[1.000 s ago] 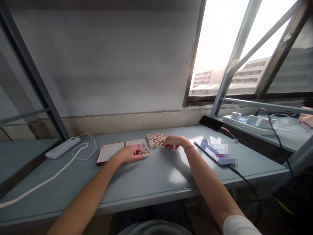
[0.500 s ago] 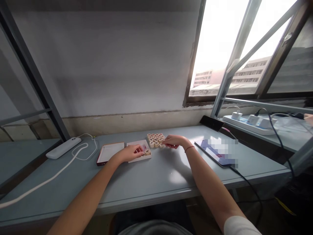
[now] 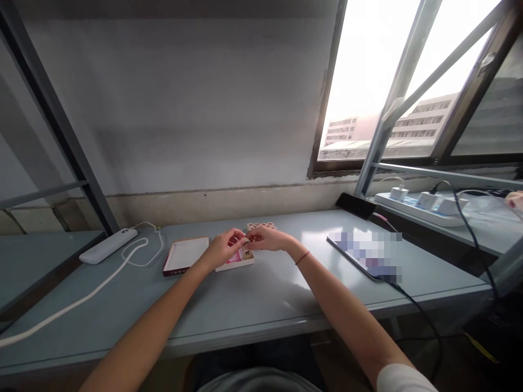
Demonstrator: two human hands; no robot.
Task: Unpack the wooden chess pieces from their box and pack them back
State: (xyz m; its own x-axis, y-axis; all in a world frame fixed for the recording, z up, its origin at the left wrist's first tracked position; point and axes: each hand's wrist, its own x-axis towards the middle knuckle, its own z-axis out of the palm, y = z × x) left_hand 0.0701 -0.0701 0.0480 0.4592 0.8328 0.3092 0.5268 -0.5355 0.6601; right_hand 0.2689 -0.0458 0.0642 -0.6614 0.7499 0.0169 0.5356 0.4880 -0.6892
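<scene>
My left hand [image 3: 223, 249] and my right hand [image 3: 267, 238] meet over the right side of a small white open box [image 3: 235, 267]. A round wooden xiangqi piece [image 3: 245, 243] with a dark character shows between their fingertips, with the fingers of both hands closed on it. Beneath it, another piece [image 3: 247, 253] lies in the box by the right wall, beside a pink-printed sheet or packet [image 3: 236, 258]. Behind my right hand, more pieces [image 3: 261, 225] are grouped on the desk, largely hidden by the hand.
The box lid [image 3: 188, 253] lies open side up on the left of the desk [image 3: 245, 305]. A white power bank [image 3: 108, 246] with cables is farther left. A tablet [image 3: 363, 256] and a dark phone [image 3: 355, 204] are on the right. A power strip [image 3: 420, 207] stands beyond.
My right hand has moved left from the grouped pieces to the box. My left hand has risen slightly and shifted right, and the fingertips now meet at a piece.
</scene>
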